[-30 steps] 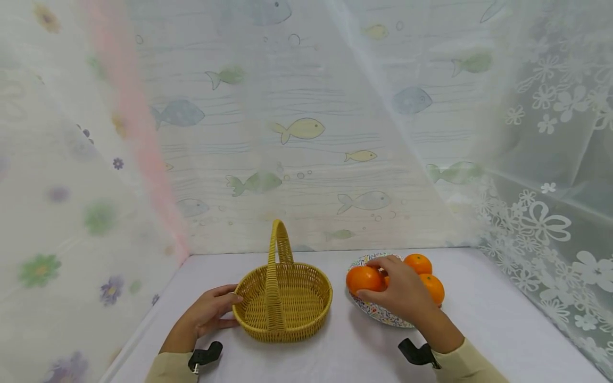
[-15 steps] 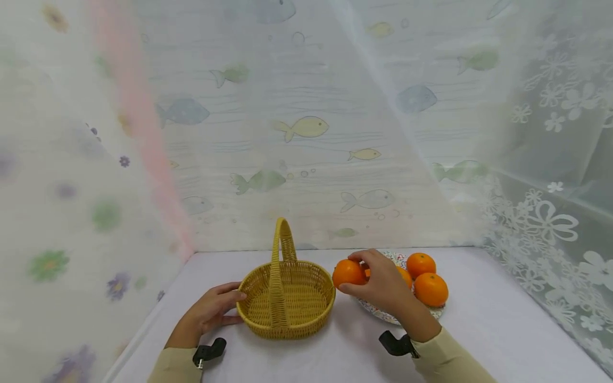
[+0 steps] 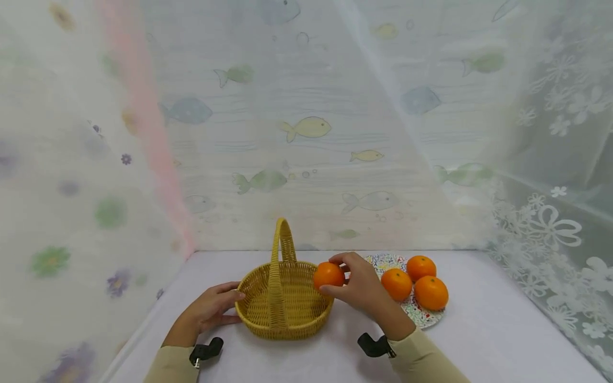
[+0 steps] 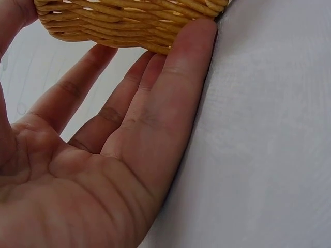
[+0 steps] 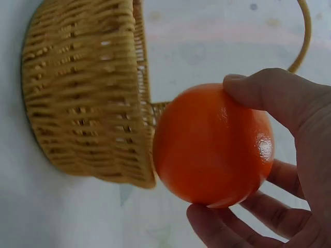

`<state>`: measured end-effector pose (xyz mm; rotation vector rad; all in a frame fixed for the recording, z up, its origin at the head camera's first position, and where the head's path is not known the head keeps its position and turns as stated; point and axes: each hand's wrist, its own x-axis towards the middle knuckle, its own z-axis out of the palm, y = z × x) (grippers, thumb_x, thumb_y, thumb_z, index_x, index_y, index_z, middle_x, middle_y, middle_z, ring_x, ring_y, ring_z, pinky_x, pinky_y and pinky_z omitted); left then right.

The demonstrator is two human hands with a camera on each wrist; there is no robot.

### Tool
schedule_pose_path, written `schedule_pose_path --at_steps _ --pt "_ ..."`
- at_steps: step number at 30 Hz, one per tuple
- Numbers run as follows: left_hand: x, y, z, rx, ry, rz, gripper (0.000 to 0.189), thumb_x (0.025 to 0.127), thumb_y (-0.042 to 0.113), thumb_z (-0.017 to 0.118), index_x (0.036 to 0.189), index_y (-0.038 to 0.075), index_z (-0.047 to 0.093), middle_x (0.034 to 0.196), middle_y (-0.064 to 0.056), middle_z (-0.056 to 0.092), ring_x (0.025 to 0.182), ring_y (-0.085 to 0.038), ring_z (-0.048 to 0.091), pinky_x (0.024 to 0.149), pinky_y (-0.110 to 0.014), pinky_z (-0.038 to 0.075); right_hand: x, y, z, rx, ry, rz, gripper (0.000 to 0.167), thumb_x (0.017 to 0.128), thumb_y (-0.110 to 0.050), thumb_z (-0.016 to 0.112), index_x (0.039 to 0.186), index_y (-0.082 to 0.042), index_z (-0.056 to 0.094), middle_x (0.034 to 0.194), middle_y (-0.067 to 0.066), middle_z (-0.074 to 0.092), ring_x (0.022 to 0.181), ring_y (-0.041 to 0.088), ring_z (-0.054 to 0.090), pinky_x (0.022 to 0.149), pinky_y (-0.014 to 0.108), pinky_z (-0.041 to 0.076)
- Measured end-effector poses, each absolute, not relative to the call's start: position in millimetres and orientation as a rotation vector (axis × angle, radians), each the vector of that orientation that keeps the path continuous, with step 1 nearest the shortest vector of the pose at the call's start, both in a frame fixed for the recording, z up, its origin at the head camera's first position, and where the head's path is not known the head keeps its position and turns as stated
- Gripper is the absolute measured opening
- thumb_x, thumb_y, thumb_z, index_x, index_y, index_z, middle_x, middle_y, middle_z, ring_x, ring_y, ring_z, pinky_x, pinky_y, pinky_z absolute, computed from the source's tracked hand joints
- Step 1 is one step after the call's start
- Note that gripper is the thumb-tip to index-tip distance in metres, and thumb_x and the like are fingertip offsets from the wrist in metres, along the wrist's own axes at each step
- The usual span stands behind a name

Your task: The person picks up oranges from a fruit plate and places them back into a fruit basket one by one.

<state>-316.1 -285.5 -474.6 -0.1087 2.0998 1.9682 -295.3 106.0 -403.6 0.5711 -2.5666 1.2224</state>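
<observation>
A yellow wicker basket (image 3: 306,323) with a tall arched handle stands on the white tabletop. My left hand (image 3: 210,311) holds its left side, the thumb over the rim and the fingers against the outer wall; in the left wrist view those fingers touch the weave (image 4: 119,23) low down. Between thumb and fingertips, my right hand (image 3: 361,284) grips a shiny orange (image 3: 329,275) at the basket's right rim. From the right wrist, this orange (image 5: 212,147) appears just above the rim, partly hiding the basket's opening. Whether fruit and rim touch, I cannot tell.
A plate with a colourful pattern (image 3: 423,317) lies to the right of the basket, bearing several oranges, among them a front one (image 3: 431,293). Behind the table hangs a fish-print curtain (image 3: 306,186); flowered sheets (image 3: 551,229) close off both sides.
My right hand has carried the orange leftward from the plate to the basket's right rim. The left hand has stayed at the basket's left side.
</observation>
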Motion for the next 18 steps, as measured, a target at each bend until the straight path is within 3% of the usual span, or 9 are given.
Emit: schedule_pose_path --at_steps 8,18 --pt "-316.2 -286.7 -474.6 -0.085 2.052 1.973 0.071 0.096 0.025 0.073 0.155 0.000 0.041 0.147 -0.018 0.057 0.121 -0.025 0.066 0.093 -0.056 0.060 -293.5 94.5 -417.5 0.680 -2.492 1.187 0.057 0.078 -0.035 0.092 0.124 -0.019 0.064 0.120 -0.006 0.063 0.105 0.012 0.065 0.083 0.026 0.063" --pt "-315.7 -289.6 -474.2 -0.041 2.041 1.979 0.068 0.098 0.023 0.071 0.154 -0.001 0.041 0.141 -0.013 0.062 0.119 -0.023 0.067 0.093 -0.056 0.060 -290.2 82.0 -431.2 0.732 -2.514 1.089 0.056 0.078 -0.040 0.092 0.121 -0.018 0.063 0.119 -0.007 0.065 0.099 0.009 0.061 0.087 0.029 0.061"
